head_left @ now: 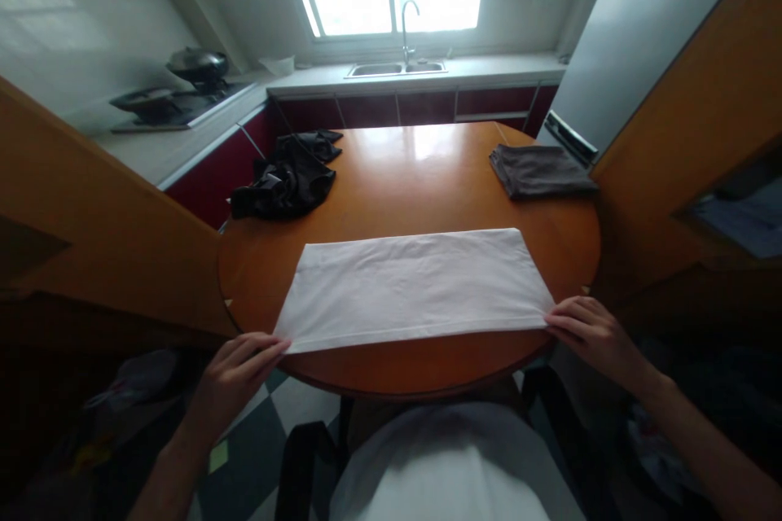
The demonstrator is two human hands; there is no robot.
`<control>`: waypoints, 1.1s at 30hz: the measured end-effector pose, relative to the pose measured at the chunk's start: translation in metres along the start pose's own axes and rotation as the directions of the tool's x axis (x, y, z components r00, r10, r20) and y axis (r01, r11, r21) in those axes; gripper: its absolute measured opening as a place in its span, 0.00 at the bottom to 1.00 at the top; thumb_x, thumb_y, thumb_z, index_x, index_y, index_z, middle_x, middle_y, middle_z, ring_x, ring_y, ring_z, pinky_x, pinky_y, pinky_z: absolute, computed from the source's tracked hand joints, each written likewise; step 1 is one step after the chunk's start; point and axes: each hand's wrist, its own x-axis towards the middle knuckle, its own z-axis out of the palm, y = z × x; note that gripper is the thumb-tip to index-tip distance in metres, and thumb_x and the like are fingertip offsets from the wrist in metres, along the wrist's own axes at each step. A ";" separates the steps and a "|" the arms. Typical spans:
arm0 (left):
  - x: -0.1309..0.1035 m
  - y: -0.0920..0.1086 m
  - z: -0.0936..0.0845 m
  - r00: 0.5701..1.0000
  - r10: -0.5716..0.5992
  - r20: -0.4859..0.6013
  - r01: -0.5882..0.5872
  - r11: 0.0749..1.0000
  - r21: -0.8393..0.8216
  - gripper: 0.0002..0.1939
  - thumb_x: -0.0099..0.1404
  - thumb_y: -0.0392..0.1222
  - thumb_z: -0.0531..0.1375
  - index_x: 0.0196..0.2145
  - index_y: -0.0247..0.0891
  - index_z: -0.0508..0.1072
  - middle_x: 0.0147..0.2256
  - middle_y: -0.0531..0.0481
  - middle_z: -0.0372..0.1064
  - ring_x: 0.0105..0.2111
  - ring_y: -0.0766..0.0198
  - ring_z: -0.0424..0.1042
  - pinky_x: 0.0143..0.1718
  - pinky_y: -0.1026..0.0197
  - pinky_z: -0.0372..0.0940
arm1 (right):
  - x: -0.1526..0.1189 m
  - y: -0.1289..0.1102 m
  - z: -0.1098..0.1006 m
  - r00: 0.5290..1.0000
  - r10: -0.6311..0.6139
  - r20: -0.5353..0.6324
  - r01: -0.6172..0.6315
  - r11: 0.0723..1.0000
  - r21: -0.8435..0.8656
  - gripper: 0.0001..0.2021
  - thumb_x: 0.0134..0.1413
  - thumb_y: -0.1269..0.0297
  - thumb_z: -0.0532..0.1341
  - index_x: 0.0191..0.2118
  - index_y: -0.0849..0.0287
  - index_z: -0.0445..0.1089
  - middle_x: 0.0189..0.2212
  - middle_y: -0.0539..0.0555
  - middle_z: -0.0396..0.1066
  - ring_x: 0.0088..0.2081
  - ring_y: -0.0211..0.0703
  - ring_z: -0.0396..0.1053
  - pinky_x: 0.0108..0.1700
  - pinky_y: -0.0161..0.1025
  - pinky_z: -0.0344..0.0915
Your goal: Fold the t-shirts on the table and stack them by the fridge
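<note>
A white cloth [415,285], folded into a long, wide strip, lies across the near part of the round wooden table [403,203]. My left hand [241,374] pinches its near left corner between thumb and fingers, just past the table's edge. At the near right corner, my right hand [592,338] holds the cloth in the same kind of pinch. The cloth is stretched nearly flat between both hands, with slight wrinkles.
Dark crumpled clothing [290,179] lies at the table's left, and a folded grey cloth [541,171] at its right. Beyond stand a counter with a sink [397,69] and a stove with pans [199,65]. Chair armrests flank my body.
</note>
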 end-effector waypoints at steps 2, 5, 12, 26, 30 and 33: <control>-0.001 -0.003 0.001 1.000 0.011 -0.009 -0.011 1.000 0.000 0.11 0.71 0.43 0.59 0.47 0.48 0.79 0.44 0.49 0.77 0.42 0.56 0.76 0.46 0.54 0.71 | -0.001 -0.001 0.000 1.000 -0.024 -0.007 0.024 1.000 -0.012 0.06 0.62 0.70 0.64 0.43 0.54 0.76 0.37 0.53 0.76 0.40 0.44 0.71 0.48 0.45 0.65; -0.002 -0.006 0.001 0.999 0.025 -0.019 -0.025 1.000 -0.009 0.11 0.70 0.41 0.60 0.47 0.48 0.79 0.44 0.50 0.77 0.42 0.57 0.77 0.46 0.54 0.71 | -0.003 -0.005 -0.002 0.999 -0.045 -0.027 0.045 0.999 0.004 0.06 0.63 0.71 0.64 0.42 0.54 0.76 0.36 0.53 0.76 0.40 0.44 0.70 0.48 0.45 0.65; -0.003 -0.008 -0.002 1.000 0.023 0.004 -0.023 0.999 -0.025 0.12 0.70 0.41 0.60 0.48 0.50 0.78 0.44 0.50 0.77 0.43 0.56 0.77 0.47 0.52 0.72 | 0.000 -0.012 -0.010 0.999 -0.047 -0.017 0.047 0.999 0.007 0.07 0.63 0.72 0.63 0.42 0.54 0.76 0.38 0.53 0.76 0.43 0.45 0.71 0.49 0.45 0.66; 0.010 0.000 -0.003 0.999 0.028 0.017 -0.028 1.000 -0.015 0.09 0.70 0.41 0.59 0.47 0.45 0.77 0.42 0.49 0.77 0.41 0.58 0.76 0.48 0.54 0.72 | -0.002 -0.010 0.001 0.999 -0.034 0.014 0.035 0.994 -0.102 0.11 0.63 0.74 0.60 0.47 0.55 0.74 0.40 0.54 0.76 0.42 0.47 0.72 0.50 0.47 0.66; 0.011 -0.001 -0.005 0.999 0.004 -0.033 -0.005 0.999 -0.038 0.09 0.70 0.38 0.59 0.46 0.43 0.76 0.42 0.47 0.75 0.42 0.59 0.76 0.48 0.55 0.72 | 0.006 -0.013 -0.005 0.994 -0.028 -0.103 0.020 0.997 -0.076 0.12 0.60 0.75 0.61 0.46 0.55 0.74 0.38 0.53 0.76 0.40 0.46 0.73 0.48 0.47 0.66; 0.017 -0.005 -0.014 0.997 -0.009 -0.082 0.008 1.000 -0.006 0.10 0.69 0.36 0.59 0.47 0.42 0.75 0.42 0.47 0.74 0.43 0.58 0.75 0.49 0.54 0.71 | 0.019 -0.014 -0.018 0.982 0.014 -0.188 -0.021 0.999 -0.032 0.12 0.58 0.74 0.62 0.44 0.52 0.74 0.38 0.53 0.76 0.41 0.48 0.73 0.48 0.47 0.67</control>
